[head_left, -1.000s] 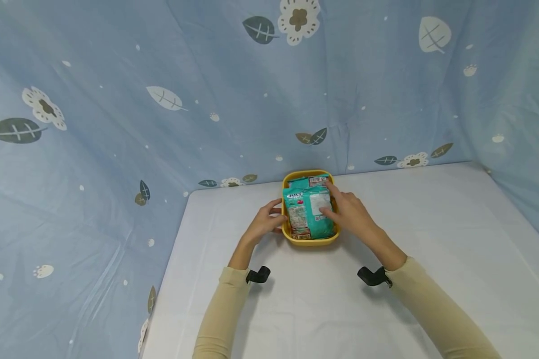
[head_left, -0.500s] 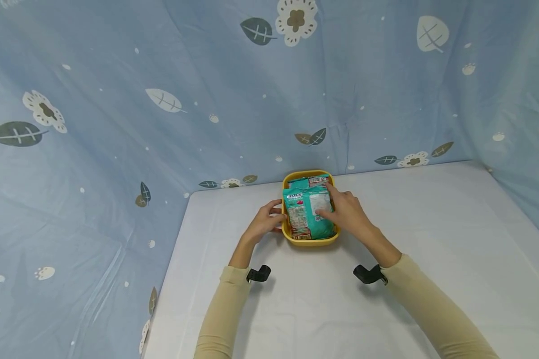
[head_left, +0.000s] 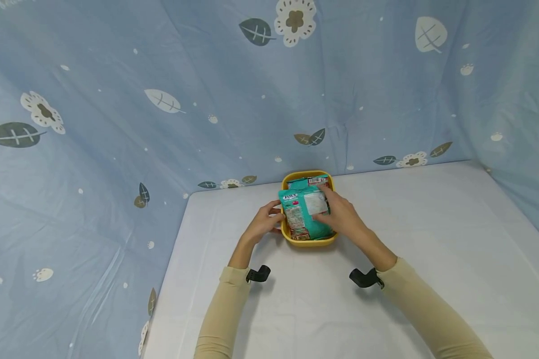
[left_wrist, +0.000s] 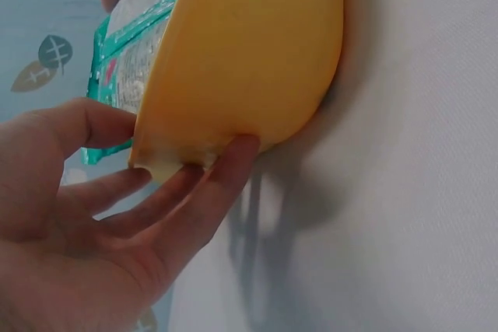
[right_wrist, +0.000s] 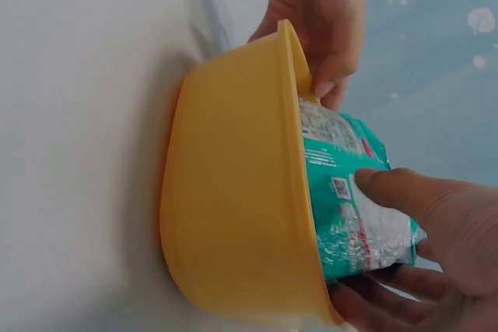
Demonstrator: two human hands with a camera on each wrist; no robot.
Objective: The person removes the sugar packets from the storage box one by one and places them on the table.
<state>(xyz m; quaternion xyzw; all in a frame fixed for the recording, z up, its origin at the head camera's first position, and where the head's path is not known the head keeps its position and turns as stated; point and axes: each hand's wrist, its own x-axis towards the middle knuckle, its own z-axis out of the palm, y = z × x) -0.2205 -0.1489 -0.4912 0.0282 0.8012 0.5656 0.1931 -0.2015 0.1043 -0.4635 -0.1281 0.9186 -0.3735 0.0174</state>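
The worktop (head_left: pixel 431 239) lay bare to the right of the yellow tub (head_left: pixel 308 241) and in front of it, so a hand could pass freely there. Behind the tub the blue cloth (head_left: pixel 233 124) rose close, leaving only a narrow strip. On the left the cloth closed off the worktop's edge. The left hand (head_left: pixel 264 225) blocked the tub's left side, its fingers against the wall. The right hand (head_left: pixel 341 215) and the green packet (head_left: pixel 302 213) covered the tub's mouth from above and the right.
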